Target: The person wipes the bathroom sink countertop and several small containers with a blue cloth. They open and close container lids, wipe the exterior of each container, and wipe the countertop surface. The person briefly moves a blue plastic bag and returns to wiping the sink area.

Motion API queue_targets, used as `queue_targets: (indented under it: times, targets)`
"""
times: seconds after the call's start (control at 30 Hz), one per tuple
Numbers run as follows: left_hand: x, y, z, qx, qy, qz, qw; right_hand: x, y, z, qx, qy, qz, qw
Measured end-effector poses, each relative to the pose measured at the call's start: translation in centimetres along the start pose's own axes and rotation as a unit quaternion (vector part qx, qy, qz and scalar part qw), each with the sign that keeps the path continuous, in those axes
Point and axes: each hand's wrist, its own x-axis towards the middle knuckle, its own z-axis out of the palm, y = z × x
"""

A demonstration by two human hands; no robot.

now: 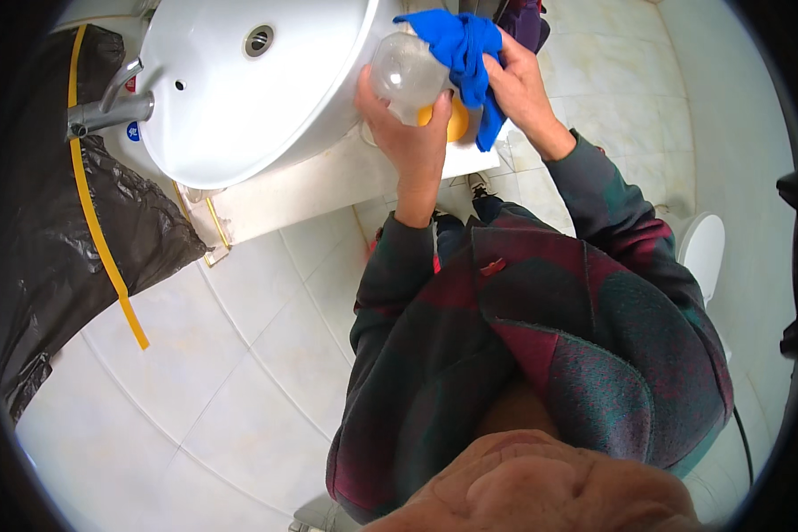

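My left hand is closed round a clear, rounded container, thumb on one side and fingers on the other. It is held beside the sink's near right rim. In my right hand a bunched blue cloth is gripped, with one end hanging down and another reaching over the container's top edge. Whether the cloth presses on the container I cannot tell. Just beyond my left fingertips shows a round yellow thing, partly covered by the hand and the cloth; its kind is unclear.
A white oval sink with a drain stands at the upper left on a pale counter. Its metal faucet is at the left. Black plastic sheeting with yellow tape hangs there. A white toilet is at the right.
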Motion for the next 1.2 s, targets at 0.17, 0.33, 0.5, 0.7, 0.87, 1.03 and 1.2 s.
queue_targets:
  times: [0.17, 0.33, 0.5, 0.7, 0.87, 1.03, 1.2]
  targets:
    - [-1.2, 1.4, -2.5, -0.014, 0.003, -0.048, 0.999, -1.8, -2.7, 2.3, -0.066, -0.024, -0.095, 0.993]
    - [-2.7, 1.9, -5.4, 0.0, -0.055, -0.037, 0.998, -0.5, -2.6, 3.6, -0.077, -0.095, -0.079, 0.989]
    - [-3.0, 0.5, -9.2, -0.048, -0.126, 0.033, 0.99, -0.2, -1.4, 5.7, -0.033, -0.189, 0.101, 0.976]
    - [-2.5, -4.1, -14.8, -0.306, -0.121, -0.097, 0.939, -1.9, -0.3, 10.3, 0.145, -0.166, 0.298, 0.929]
    - [-3.1, -6.7, -17.4, -0.458, -0.086, -0.198, 0.862, -3.8, 0.2, 13.5, 0.068, -0.144, 0.273, 0.949]
    - [-3.2, -7.9, -18.7, -0.549, -0.046, -0.244, 0.798, -4.6, 0.1, 15.5, 0.131, -0.149, 0.31, 0.93]
    - [-2.5, -9.0, -20.6, -0.554, -0.014, -0.278, 0.785, -5.8, -0.4, 15.6, 0.193, -0.147, 0.355, 0.903]
